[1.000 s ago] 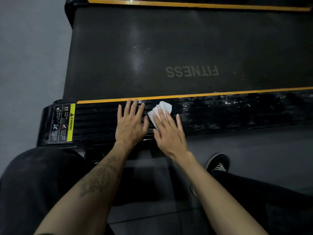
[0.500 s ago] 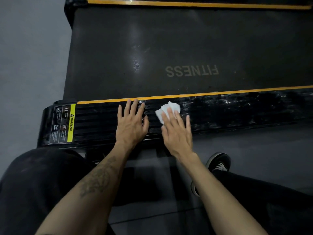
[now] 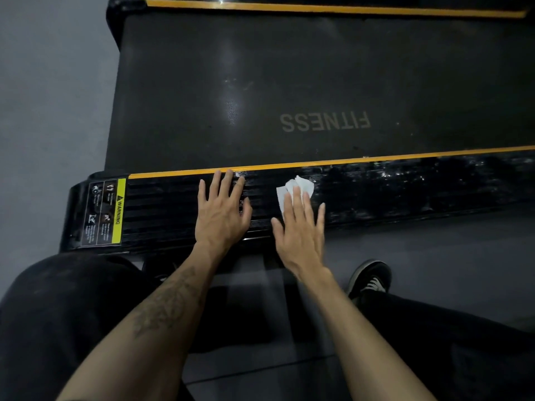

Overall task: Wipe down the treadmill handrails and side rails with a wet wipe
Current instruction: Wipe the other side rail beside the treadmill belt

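As the near side rail (image 3: 376, 192) of a treadmill is cleaned, a wet wipe (image 3: 298, 188) is pressed flat under the straight fingers (image 3: 292, 204) of the right hand (image 3: 301, 233); the left hand (image 3: 221, 212) is spread open alongside. The soft, limp wipe is likely best pinned by the fingers.

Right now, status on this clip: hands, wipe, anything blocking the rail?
Left hand flat on black ribbed side rail. Right hand presses crumpled white wet wipe onto the rail, fingers straight. Nothing blocking the rail rightward.
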Motion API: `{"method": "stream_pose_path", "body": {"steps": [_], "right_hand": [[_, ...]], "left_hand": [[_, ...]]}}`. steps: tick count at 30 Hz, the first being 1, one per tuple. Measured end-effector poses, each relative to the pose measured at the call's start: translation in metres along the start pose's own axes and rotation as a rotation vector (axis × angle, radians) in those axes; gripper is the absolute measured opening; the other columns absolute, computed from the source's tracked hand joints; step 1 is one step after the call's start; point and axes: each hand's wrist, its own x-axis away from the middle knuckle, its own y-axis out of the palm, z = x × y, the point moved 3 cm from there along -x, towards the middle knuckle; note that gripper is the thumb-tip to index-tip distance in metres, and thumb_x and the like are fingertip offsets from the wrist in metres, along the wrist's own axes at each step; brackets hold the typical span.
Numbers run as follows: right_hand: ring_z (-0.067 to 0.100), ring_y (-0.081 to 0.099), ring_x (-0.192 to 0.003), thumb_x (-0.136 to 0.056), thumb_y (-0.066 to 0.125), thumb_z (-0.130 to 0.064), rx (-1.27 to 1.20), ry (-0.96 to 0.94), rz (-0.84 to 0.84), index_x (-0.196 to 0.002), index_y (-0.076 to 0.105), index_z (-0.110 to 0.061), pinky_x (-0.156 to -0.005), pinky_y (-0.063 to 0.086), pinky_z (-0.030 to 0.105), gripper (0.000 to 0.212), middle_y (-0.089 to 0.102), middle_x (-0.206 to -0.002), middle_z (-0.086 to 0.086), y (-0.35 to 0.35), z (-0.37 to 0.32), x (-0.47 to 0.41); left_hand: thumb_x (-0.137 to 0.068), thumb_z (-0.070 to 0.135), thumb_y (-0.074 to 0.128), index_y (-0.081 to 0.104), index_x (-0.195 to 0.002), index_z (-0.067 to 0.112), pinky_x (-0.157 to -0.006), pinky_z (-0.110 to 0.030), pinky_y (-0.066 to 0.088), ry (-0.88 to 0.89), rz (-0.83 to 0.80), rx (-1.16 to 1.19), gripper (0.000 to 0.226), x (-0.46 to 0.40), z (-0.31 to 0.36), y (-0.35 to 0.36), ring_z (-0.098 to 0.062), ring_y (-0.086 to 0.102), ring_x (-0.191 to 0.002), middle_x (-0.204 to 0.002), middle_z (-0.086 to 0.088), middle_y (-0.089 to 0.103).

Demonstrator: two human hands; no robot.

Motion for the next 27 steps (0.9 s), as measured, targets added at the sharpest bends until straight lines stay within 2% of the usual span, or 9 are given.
{"method": "stream_pose_path", "body": {"steps": [3, 5, 8, 12, 15, 17, 20, 23, 27], "right_hand": [[0.024, 0.009, -0.158, -0.102, 0.028, -0.049, -0.024, -0.157, -0.040, -0.163, 0.021, -0.015, -0.126, 0.003, 0.057, 0.070, 0.012, -0.171, 0.007, 0.005, -0.021, 0.006], [0.020, 0.013, -0.158, -0.103, 0.028, -0.047, 0.025, -0.270, -0.058, -0.163, 0.021, -0.019, -0.125, 0.009, 0.058, 0.067, 0.011, -0.171, 0.003, 0.003, -0.012, 0.005], [0.020, 0.021, -0.156, -0.105, 0.024, -0.047, 0.070, -0.182, -0.008, -0.161, 0.030, -0.018, -0.124, 0.011, 0.060, 0.063, 0.019, -0.170, 0.001, -0.002, 0.017, -0.001], [0.027, 0.017, -0.157, -0.105, 0.024, -0.052, -0.028, -0.011, 0.041, -0.160, 0.029, -0.013, -0.125, 0.009, 0.059, 0.068, 0.019, -0.169, 0.008, -0.002, 0.005, 0.005], [0.022, 0.007, -0.158, -0.104, 0.028, -0.053, -0.050, -0.165, -0.021, -0.163, 0.020, -0.018, -0.126, 0.004, 0.056, 0.069, 0.010, -0.172, 0.004, 0.003, -0.016, 0.011], [0.019, 0.012, -0.158, -0.104, 0.031, -0.049, -0.001, -0.275, -0.023, -0.163, 0.022, -0.022, -0.126, 0.007, 0.057, 0.065, 0.012, -0.171, 0.000, 0.001, -0.006, 0.009], [0.022, 0.024, -0.155, -0.105, 0.028, -0.047, 0.047, -0.167, 0.024, -0.159, 0.033, -0.020, -0.125, 0.008, 0.059, 0.061, 0.023, -0.169, 0.001, -0.003, 0.021, 0.001], [0.024, 0.018, -0.156, -0.105, 0.025, -0.051, -0.012, -0.022, 0.041, -0.160, 0.031, -0.017, -0.126, 0.005, 0.058, 0.065, 0.021, -0.169, 0.005, -0.004, 0.016, 0.004], [0.023, 0.011, -0.158, -0.104, 0.030, -0.053, -0.033, -0.220, -0.013, -0.162, 0.026, -0.018, -0.127, 0.003, 0.055, 0.068, 0.015, -0.171, 0.005, 0.001, -0.011, 0.018]], "left_hand": [[-0.099, 0.044, 0.033, 0.050, -0.150, 0.015, -0.123, -0.060, 0.021, -0.006, -0.007, 0.003, 0.061, 0.000, 0.000, -0.001, -0.032, 0.029, -0.153, -0.160, -0.014, 0.041], [-0.099, 0.044, 0.032, 0.050, -0.149, 0.015, -0.123, -0.060, 0.022, -0.003, -0.006, -0.001, 0.061, 0.000, 0.000, -0.001, -0.032, 0.029, -0.152, -0.160, -0.014, 0.041], [-0.099, 0.045, 0.032, 0.050, -0.150, 0.015, -0.122, -0.060, 0.021, -0.006, -0.013, 0.001, 0.061, -0.001, 0.000, 0.000, -0.033, 0.029, -0.152, -0.160, -0.014, 0.041], [-0.100, 0.045, 0.032, 0.048, -0.151, 0.016, -0.123, -0.060, 0.021, -0.009, -0.026, -0.008, 0.061, -0.001, 0.000, 0.001, -0.032, 0.027, -0.153, -0.161, -0.013, 0.039], [-0.099, 0.045, 0.031, 0.049, -0.150, 0.015, -0.122, -0.060, 0.021, -0.011, -0.020, -0.005, 0.061, -0.001, 0.000, -0.001, -0.032, 0.029, -0.153, -0.160, -0.014, 0.040], [-0.099, 0.044, 0.032, 0.050, -0.150, 0.015, -0.122, -0.060, 0.022, -0.010, -0.012, -0.003, 0.061, -0.001, 0.001, -0.001, -0.033, 0.031, -0.152, -0.160, -0.014, 0.041], [-0.099, 0.045, 0.031, 0.050, -0.150, 0.015, -0.123, -0.060, 0.021, -0.008, -0.018, -0.007, 0.061, -0.001, 0.001, -0.001, -0.033, 0.030, -0.152, -0.160, -0.014, 0.041], [-0.099, 0.045, 0.031, 0.049, -0.150, 0.016, -0.123, -0.060, 0.021, -0.012, -0.026, -0.010, 0.061, -0.001, 0.001, -0.001, -0.032, 0.029, -0.152, -0.160, -0.014, 0.041], [-0.099, 0.045, 0.031, 0.049, -0.150, 0.016, -0.123, -0.060, 0.022, -0.013, -0.025, -0.013, 0.061, -0.001, 0.001, -0.001, -0.032, 0.030, -0.152, -0.160, -0.014, 0.040]]}}
